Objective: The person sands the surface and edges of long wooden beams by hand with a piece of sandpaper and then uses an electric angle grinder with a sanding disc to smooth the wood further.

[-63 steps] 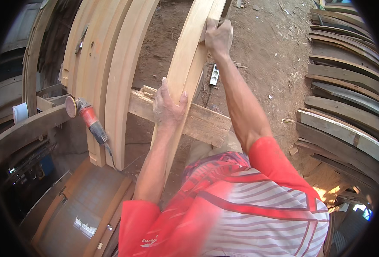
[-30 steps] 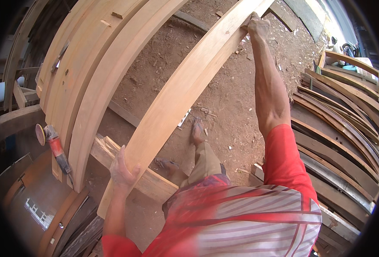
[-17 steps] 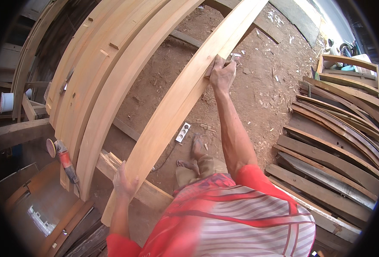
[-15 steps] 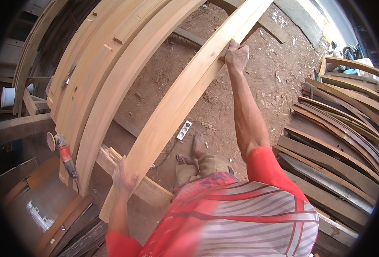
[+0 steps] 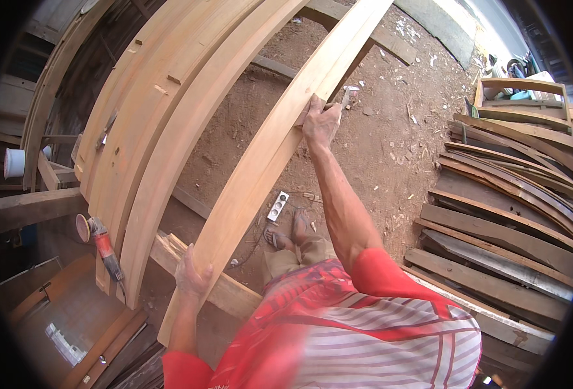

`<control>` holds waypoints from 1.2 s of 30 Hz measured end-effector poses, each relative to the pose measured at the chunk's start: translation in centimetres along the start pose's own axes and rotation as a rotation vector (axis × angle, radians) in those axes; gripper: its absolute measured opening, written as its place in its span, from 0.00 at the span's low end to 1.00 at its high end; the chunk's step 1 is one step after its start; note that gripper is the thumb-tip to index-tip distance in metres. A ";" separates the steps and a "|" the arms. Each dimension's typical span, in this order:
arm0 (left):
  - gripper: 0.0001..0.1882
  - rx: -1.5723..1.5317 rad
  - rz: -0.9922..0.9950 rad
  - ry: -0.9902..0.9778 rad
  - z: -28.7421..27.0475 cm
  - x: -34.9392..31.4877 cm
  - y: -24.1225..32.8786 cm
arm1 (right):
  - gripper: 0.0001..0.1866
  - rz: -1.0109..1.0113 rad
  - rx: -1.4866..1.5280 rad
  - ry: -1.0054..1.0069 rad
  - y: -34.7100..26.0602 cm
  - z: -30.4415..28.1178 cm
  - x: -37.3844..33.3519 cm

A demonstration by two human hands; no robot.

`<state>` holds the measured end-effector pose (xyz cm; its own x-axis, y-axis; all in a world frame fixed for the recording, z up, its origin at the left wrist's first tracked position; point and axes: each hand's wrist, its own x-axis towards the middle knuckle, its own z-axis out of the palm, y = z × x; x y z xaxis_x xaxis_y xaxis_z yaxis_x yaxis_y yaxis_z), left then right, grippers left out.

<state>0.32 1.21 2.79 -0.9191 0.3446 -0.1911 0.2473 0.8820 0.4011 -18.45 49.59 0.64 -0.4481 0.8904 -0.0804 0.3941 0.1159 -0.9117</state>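
A long pale wooden plank (image 5: 254, 172), gently curved, slants from beside my left forearm up to the top of the view. My left hand (image 5: 192, 275) grips its near end, the thumb on the upper face and the fingers along the left edge. Farther up, my right hand (image 5: 322, 123) is closed at the plank's right edge. Under its fingers a small brownish piece presses against the wood; what it is I cannot make out. The near part of the plank rests across a rough timber beam (image 5: 231, 295).
More curved planks (image 5: 189, 120) lie side by side to the left. An angle grinder (image 5: 105, 249) hangs or rests at their near end. A white power strip (image 5: 277, 206) lies on the dirt floor by my feet. Several curved boards (image 5: 500, 243) are stacked at the right.
My right hand has slid down along the plank toward me, still closed. My left hand stays at the near end. The whole view has shifted slightly.
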 end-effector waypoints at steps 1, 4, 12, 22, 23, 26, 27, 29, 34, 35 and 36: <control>0.48 0.010 0.012 0.004 -0.1 0.3 0.0 | 0.26 -0.012 -0.058 0.002 -0.8 -0.4 3.7; 0.49 0.069 0.011 -0.006 0.0 0.7 0.0 | 0.26 -0.009 -0.138 -0.028 -1.9 -1.3 8.1; 0.45 0.007 0.174 0.066 -0.7 9.1 6.8 | 0.25 -0.048 -0.083 -0.115 1.6 -1.2 -2.7; 0.46 0.065 0.214 0.179 3.7 33.2 27.8 | 0.26 -0.033 -0.144 0.008 -3.4 -0.2 24.3; 0.47 0.014 0.158 0.129 4.2 34.8 29.0 | 0.26 -0.070 -0.151 0.011 -3.6 0.3 27.9; 0.47 -0.021 -0.022 -0.011 5.3 37.4 32.2 | 0.27 -0.187 -0.246 0.066 -3.9 0.9 38.4; 0.47 0.001 -0.135 -0.069 5.2 37.9 32.8 | 0.27 -0.147 -0.180 0.034 -4.7 0.4 41.8; 0.46 0.029 -0.097 -0.030 5.6 38.6 32.8 | 0.27 -0.086 -0.101 -0.011 -4.6 0.5 44.6; 0.44 0.046 -0.081 0.026 6.1 38.1 32.2 | 0.27 -0.156 -0.118 0.131 -2.1 1.7 36.5; 0.43 0.040 -0.095 0.031 6.2 37.6 31.9 | 0.25 -0.024 -0.099 -0.055 -3.4 0.3 32.4; 0.42 0.036 -0.101 0.034 6.3 37.5 31.9 | 0.26 -0.042 -0.029 -0.086 -2.9 -0.1 29.9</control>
<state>-24.38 44.28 2.78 -0.9495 0.2432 -0.1982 0.1636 0.9229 0.3484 -32.90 75.94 0.95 -0.5313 0.8436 -0.0779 0.3958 0.1659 -0.9032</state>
